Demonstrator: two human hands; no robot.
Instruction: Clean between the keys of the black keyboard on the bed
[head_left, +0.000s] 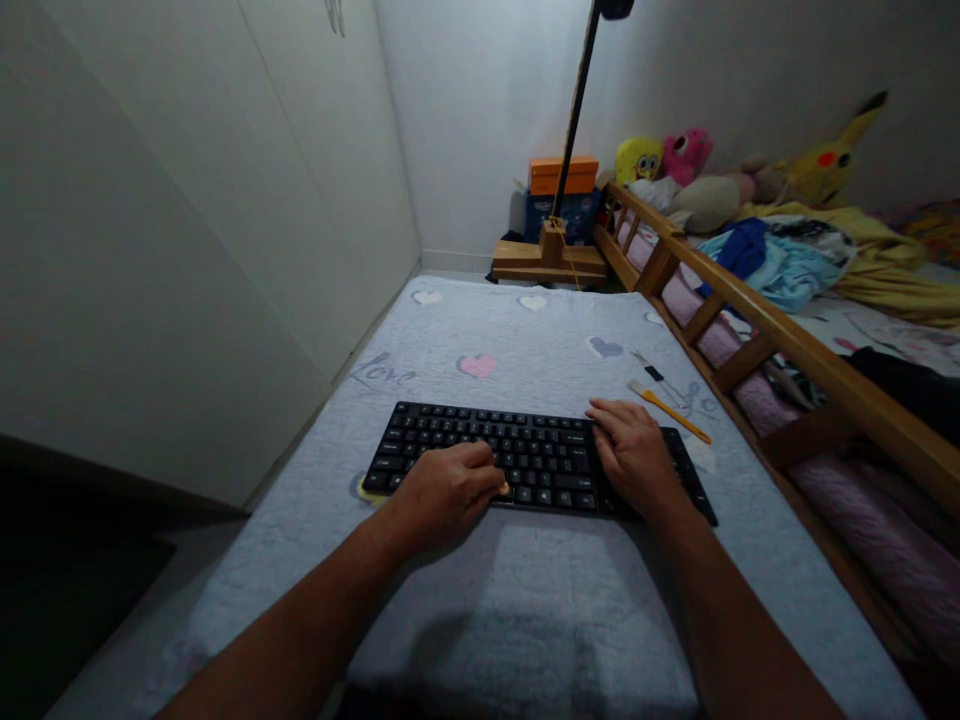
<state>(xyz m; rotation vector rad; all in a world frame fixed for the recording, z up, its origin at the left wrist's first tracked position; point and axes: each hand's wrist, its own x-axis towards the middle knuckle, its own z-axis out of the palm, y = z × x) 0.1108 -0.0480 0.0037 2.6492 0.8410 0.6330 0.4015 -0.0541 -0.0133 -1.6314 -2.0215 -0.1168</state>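
A black keyboard point(525, 458) with white legends lies across the bed-like padded surface. My left hand point(454, 485) is closed over its lower left part, fingers curled down at the keys. A small pale yellowish bit shows at its fingertips; I cannot make out whether it is a held thing or a finger. My right hand point(634, 455) lies flat over the right part of the keyboard, fingers stretched and together, hiding keys beneath. Beyond it lie a small brush point(675, 415) with an orange-yellow handle and a thin metal tool point(654, 373) with a black middle.
The surface wears a light blue cloth point(420, 330) with hearts. A wooden bed rail point(780, 340) runs along the right, with clothes and plush toys behind it. At the back stands a wooden stand point(551, 260) with a black pole. White cabinet doors point(225, 200) line the left.
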